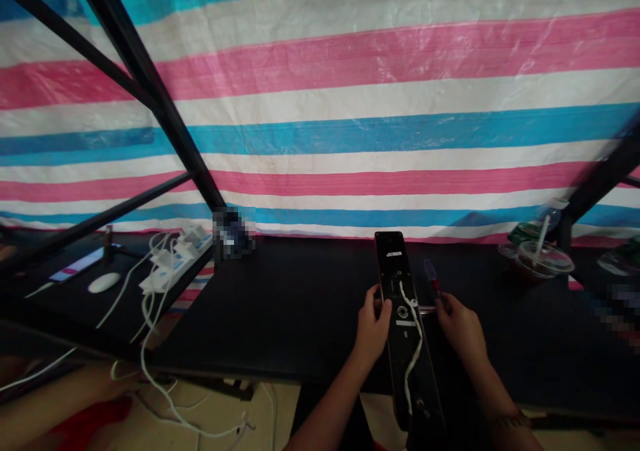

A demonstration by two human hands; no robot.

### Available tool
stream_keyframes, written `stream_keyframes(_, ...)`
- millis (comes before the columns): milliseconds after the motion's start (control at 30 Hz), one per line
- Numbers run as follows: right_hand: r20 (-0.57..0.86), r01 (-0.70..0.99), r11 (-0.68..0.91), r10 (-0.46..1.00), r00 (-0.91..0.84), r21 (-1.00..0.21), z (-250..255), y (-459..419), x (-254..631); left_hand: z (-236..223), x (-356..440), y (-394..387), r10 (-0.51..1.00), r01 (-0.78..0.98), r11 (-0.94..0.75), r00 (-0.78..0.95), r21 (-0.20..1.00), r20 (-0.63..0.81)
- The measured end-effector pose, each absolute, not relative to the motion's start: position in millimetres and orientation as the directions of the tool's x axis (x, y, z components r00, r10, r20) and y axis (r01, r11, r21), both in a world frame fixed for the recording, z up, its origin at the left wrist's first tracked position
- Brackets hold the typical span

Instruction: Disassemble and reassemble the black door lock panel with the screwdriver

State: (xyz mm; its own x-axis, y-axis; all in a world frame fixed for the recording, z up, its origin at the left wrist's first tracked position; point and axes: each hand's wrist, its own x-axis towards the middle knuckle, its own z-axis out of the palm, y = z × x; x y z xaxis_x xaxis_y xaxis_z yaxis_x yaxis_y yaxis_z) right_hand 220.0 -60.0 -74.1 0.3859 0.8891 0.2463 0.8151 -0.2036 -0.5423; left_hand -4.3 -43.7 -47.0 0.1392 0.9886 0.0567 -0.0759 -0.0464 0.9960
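A long black panel that looks like an electronic door lock (396, 344) lies with its back up, partly over the table's near edge. A whitish cable (417, 354) runs down along it. My left hand (373, 324) grips its left edge, thumb on the back face. From the right edge sticks out a silvery lever handle (427, 310), and my right hand (460, 324) is closed around its outer end. Just beyond those fingers is a screwdriver (431, 274) with a clear and red handle; whether the fingers touch it cannot be made out.
The black table (280, 304) ends at a striped tarp (350, 131). At left are a power strip (175, 264) with white cords, a mouse (104, 282) and a phone (80, 264). A lidded plastic cup (543, 261) stands at right. Someone's arm (65, 391) shows lower left.
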Motion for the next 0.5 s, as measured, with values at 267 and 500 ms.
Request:
stream_keyframes(267,0.282,0.781,-0.193,0.859,0.427,-0.594,-82.8,-61.4,220.8,-50.4,-0.4,-38.9,0.991,-0.008,-0.082,0.102,0.997,0.083)
stream_keyframes(500,0.254,0.756,-0.208,0.859,0.444,-0.620,-83.0,-60.7,221.8,-45.2,-26.2,-25.0,0.986,0.145,-0.160,-0.023,0.976,0.165)
